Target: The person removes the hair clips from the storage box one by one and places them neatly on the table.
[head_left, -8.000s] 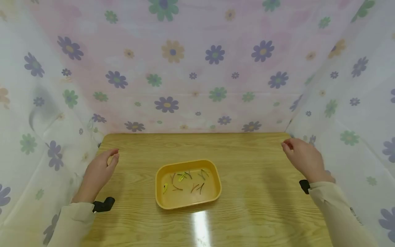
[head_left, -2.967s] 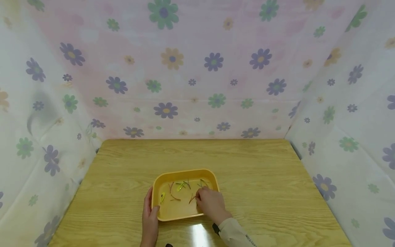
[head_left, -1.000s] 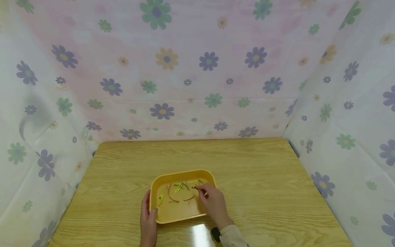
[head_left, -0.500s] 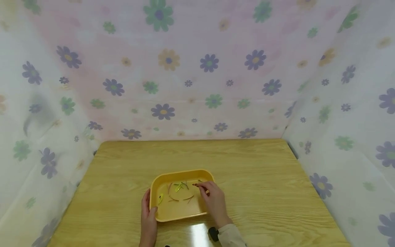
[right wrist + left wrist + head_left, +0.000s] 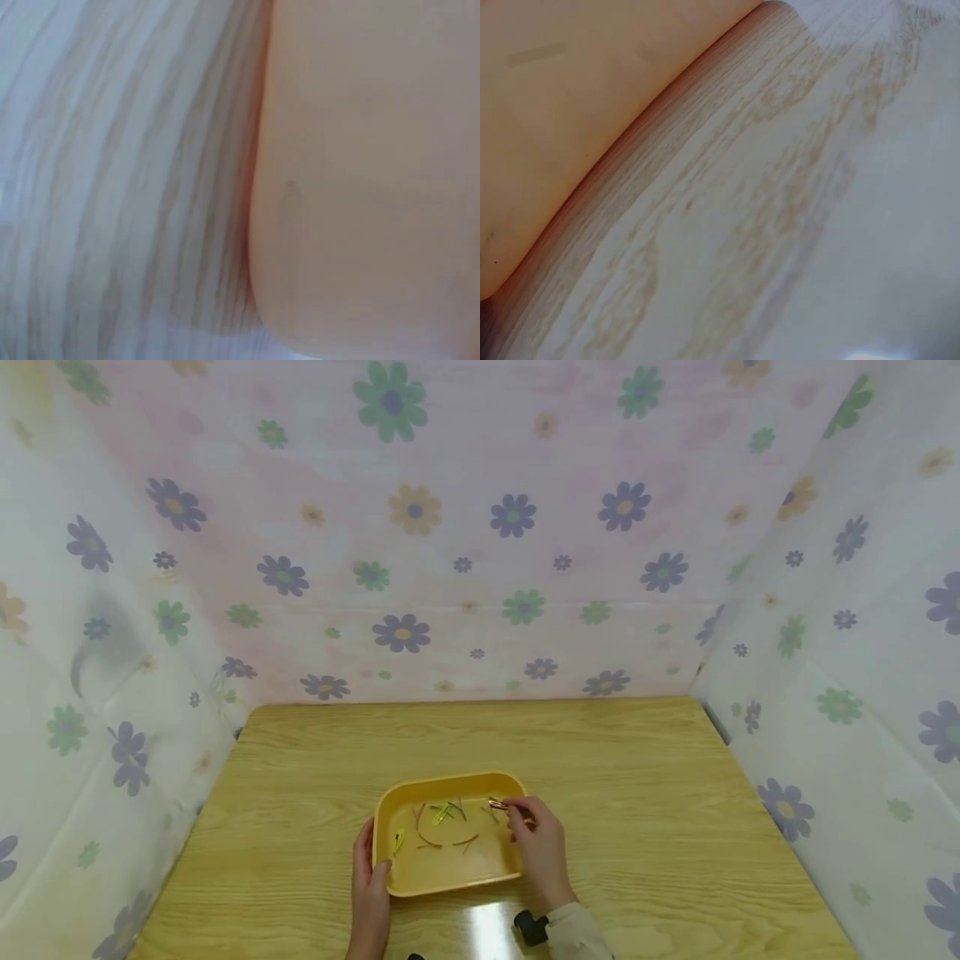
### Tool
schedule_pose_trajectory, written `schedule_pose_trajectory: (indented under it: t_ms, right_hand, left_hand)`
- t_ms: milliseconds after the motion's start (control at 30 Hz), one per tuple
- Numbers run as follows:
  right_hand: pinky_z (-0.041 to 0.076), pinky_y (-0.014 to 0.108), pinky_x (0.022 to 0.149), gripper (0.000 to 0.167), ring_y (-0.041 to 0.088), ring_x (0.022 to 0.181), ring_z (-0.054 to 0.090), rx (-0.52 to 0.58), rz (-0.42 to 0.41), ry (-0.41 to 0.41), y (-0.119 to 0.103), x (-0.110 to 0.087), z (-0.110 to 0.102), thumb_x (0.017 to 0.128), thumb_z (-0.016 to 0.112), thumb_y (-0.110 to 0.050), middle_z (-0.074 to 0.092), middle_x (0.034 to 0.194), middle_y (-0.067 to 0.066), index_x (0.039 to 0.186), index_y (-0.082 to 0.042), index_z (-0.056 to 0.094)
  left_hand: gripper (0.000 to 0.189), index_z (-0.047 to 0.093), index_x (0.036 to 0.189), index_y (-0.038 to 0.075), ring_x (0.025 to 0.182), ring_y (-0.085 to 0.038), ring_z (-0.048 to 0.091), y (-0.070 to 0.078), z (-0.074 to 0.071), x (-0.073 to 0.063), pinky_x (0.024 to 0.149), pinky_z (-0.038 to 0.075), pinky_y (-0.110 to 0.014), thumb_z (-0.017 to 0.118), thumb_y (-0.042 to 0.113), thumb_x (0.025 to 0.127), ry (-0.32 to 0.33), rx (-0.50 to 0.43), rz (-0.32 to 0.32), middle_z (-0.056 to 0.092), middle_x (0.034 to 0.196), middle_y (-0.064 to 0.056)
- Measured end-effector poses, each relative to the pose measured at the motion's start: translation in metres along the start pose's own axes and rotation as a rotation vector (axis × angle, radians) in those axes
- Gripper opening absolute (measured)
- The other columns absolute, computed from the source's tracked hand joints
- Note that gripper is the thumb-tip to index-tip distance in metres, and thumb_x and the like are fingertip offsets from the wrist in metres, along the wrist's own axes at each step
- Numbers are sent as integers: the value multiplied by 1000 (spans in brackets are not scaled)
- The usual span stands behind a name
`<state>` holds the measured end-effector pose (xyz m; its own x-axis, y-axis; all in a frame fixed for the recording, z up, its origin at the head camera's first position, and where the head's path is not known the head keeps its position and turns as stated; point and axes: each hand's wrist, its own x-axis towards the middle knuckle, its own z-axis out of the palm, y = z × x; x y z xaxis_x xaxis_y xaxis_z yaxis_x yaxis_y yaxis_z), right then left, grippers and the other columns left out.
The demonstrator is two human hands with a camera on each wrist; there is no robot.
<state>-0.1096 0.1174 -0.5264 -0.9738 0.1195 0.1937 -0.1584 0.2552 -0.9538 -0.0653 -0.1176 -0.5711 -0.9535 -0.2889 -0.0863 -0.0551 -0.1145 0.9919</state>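
Note:
A shallow yellow tray point(image 5: 450, 887) stands on the table, several small hair clips lying inside. My left hand point(image 5: 371, 893) grips its left end, the thumb over the rim near the front corner and the fingers along the outer wall. Between thumb and fingertips my right hand point(image 5: 542, 847) pinches a dark, narrow hair clip point(image 5: 497, 804) above the tray's right part. A yellow clip point(image 5: 399, 842) lies by the left wall, and a yellow-green clip point(image 5: 441, 813) farther back. Thin reddish-brown clips point(image 5: 429, 840) are spread around them. Only the tray's outer wall point(image 5: 570, 97) shows from the left wrist.
The wood-grain table point(image 5: 637, 810) extends around the tray on all sides. Flower-patterned cloth point(image 5: 480, 577) hangs behind it and at both sides. Each wrist wears a black camera, the right one point(image 5: 531, 928) just in front of the tray.
Both hands, earlier apart over the table, came to the tray; the left took hold of its end. The right picked up a hair clip and in the last half second shifted it rightward.

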Motion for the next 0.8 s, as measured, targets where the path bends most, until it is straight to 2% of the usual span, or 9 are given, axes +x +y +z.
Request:
schedule_pose_trajectory:
  t_ms: [100, 200, 300, 400, 467, 567, 667, 800]
  right_hand:
    - [50, 39, 51, 13, 32, 61, 55, 87, 71, 12, -5, 1, -2, 86, 57, -13, 58, 79, 14, 95, -9, 65]
    - [49, 42, 52, 13, 30, 59, 55, 147, 117, 26, -15, 1, -4, 86, 56, -9, 57, 76, 12, 96, -4, 65]
    - [50, 39, 52, 15, 23, 59, 55, 173, 150, 34, -24, 1, -6, 87, 55, -7, 57, 76, 11, 97, -1, 64]
    - [51, 34, 53, 15, 25, 63, 57, 177, 190, 21, -25, 2, -8, 86, 55, -7, 57, 78, 11, 97, 1, 63]
    - [52, 33, 54, 15, 31, 68, 58, 185, 212, 11, -23, 2, -9, 86, 56, -6, 58, 80, 13, 97, 1, 63]
    - [52, 33, 56, 16, 38, 73, 57, 208, 210, 19, -15, 4, -10, 86, 56, -6, 58, 84, 17, 98, 1, 64]
    - [53, 33, 58, 17, 36, 74, 59, 251, 203, 43, -5, 8, -8, 85, 58, -10, 58, 87, 23, 98, 0, 64]
    - [53, 33, 61, 21, 28, 72, 60, 301, 198, 57, 5, 14, -1, 83, 61, -16, 56, 89, 29, 98, -1, 65]
  left_hand:
    - [65, 24, 140, 25, 129, -7, 20, 1, 0, 0, 92, 30, -9, 32, -7, 83, -1, 11, -15, 23, 142, 11]
    - [65, 24, 140, 25, 129, -7, 20, 1, 0, 0, 91, 30, -9, 32, -6, 83, 5, 20, -26, 22, 142, 11]
    - [66, 23, 140, 24, 129, -7, 20, 0, 1, -1, 91, 29, -9, 33, -5, 82, 15, 36, -29, 22, 142, 11]
    - [67, 23, 141, 24, 129, -8, 20, -3, 1, -3, 91, 29, -7, 33, -5, 81, 18, 45, -46, 22, 143, 11]
    - [68, 23, 141, 24, 129, -8, 20, -5, 1, -5, 90, 29, -7, 33, -6, 81, 15, 46, -48, 22, 143, 10]
    - [68, 23, 141, 22, 130, -10, 20, -7, 1, -4, 91, 30, -8, 33, -7, 81, -8, 44, -10, 22, 144, 8]
    - [67, 24, 141, 21, 131, -11, 20, -7, 0, -1, 93, 27, -8, 35, -8, 81, -13, 73, 41, 23, 144, 6]
    - [68, 25, 140, 25, 130, -7, 19, -5, -3, 4, 93, 25, -5, 36, -6, 81, 6, 98, 39, 23, 143, 12]
